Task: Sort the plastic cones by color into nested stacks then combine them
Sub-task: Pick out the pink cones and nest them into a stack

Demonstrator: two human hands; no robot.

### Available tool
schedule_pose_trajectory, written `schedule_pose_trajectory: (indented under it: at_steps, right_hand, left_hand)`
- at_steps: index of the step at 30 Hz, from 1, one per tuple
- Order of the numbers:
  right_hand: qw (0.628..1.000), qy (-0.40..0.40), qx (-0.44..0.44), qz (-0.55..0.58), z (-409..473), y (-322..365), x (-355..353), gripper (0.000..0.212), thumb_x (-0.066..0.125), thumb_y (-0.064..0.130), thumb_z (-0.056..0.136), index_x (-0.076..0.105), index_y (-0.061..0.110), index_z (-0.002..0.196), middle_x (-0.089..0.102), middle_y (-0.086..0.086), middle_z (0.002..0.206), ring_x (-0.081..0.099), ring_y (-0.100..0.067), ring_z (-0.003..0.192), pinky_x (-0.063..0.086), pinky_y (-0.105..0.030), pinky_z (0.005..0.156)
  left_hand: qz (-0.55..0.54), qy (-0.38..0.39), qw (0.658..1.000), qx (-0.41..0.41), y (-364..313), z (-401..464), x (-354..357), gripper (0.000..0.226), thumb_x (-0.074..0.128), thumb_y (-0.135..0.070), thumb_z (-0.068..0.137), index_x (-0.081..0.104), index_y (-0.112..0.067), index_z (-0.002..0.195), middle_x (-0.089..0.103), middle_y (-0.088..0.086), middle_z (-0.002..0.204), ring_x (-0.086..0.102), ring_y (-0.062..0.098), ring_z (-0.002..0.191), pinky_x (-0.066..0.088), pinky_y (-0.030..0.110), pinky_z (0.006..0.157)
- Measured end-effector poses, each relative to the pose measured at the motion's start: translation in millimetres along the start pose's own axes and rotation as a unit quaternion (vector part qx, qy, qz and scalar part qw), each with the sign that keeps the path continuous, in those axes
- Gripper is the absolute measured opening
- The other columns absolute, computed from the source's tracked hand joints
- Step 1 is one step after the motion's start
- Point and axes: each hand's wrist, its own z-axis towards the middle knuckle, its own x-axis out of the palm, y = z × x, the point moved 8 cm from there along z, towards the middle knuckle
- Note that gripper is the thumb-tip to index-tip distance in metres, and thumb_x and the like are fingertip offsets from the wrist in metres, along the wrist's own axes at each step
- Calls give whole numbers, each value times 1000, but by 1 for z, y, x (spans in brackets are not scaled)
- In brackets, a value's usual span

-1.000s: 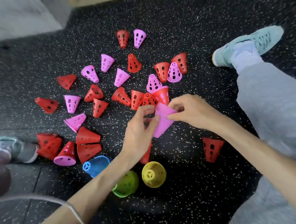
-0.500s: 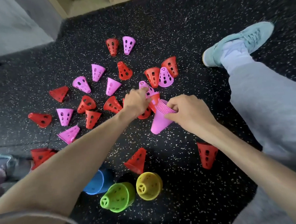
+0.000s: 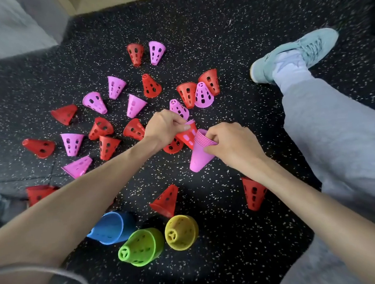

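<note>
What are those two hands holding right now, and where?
Right hand grips the nested pink stack near its open rim. Left hand pinches a pink cone at its wide rim.

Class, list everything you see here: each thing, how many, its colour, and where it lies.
red cones: at least thirteen, red, scattered on floor
pink cones: eight, pink, loose among the red
pink stack: one, pink, nested, centre
blue cone: one seen, blue, near side
green cone: one seen, green, near side
yellow cone: one seen, yellow, near side
floor: black, speckled
shoes: two, pale green, upper right and left edge
left hand: pinches one pink cone
right hand: grips pink stack
</note>
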Motion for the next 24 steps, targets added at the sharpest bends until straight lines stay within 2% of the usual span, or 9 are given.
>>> schedule_pose_trajectory:
  at_steps: [2,6,10,13,15,17,20,22,24]
  right_hand:
    - [1000,-3,4,5,1,-1,1,3,74,25,89,73,22,89,49,31,68,58,0,67,48,-30,68]
    - [1000,-7,4,-1,0,2,-2,2,73,27,89,73,25,91,73,9,87,68,-13,75,57,-36,72]
    - [1000,-18,9,-7,-1,-1,-9,5,73,29,88,73,27,93,73,5,89,68,-17,81,56,-37,75]
    - [999,-25,18,-10,-1,-6,-15,4,73,29,88,73,28,92,73,5,87,66,-19,83,49,-33,71]
    - [999,-27,22,-13,-1,-7,-19,2,73,28,88,73,27,90,73,5,84,67,-19,80,43,-31,66]
    - [999,-33,23,-10,-2,-7,-23,2,73,27,88,73,25,88,73,5,83,66,-18,78,41,-30,62]
    - [999,-43,18,-3,-1,-6,-29,2,73,27,89,73,25,89,73,5,83,67,-18,77,40,-26,58]
    - [998,-55,17,5,0,-7,-33,4,72,28,89,73,25,91,73,6,83,68,-18,76,39,-21,58]
    - [997,-77,16,8,2,-8,-40,8,72,28,89,72,21,91,72,5,80,67,-17,74,37,-19,57]
  left_hand:
    - [-30,3,1000,1,-1,-8,-1,3,80,-30,87,82,-29,84,77,-17,86,72,-1,80,62,32,81]
    - [-49,22,998,-13,2,-23,0,6,77,-26,91,83,-25,89,77,-16,87,73,7,87,60,31,83]
    - [-61,26,998,-6,1,-40,-2,8,76,-25,93,83,-23,96,79,-12,91,67,0,74,55,14,70]
    - [-66,23,998,-7,5,-52,-5,6,76,-33,92,82,-33,91,76,-17,83,60,-6,70,53,14,72]
    - [-67,25,997,-15,10,-59,-8,6,75,-32,93,82,-31,91,74,-20,86,61,-16,70,49,5,71]
    - [-64,8,998,-15,12,-64,-12,8,76,-29,93,83,-26,94,72,-21,87,61,-18,71,44,0,68]
    - [-62,-52,997,7,9,-74,-27,12,74,-29,94,82,-20,96,75,-16,87,65,-9,68,47,5,63]
    - [-52,-90,994,37,4,-82,-38,13,72,-28,95,81,-19,95,74,-14,83,59,-10,61,43,7,58]
    - [-20,-120,989,80,-3,-88,-49,12,71,-28,96,80,-19,95,71,-16,82,59,-8,68,41,8,64]
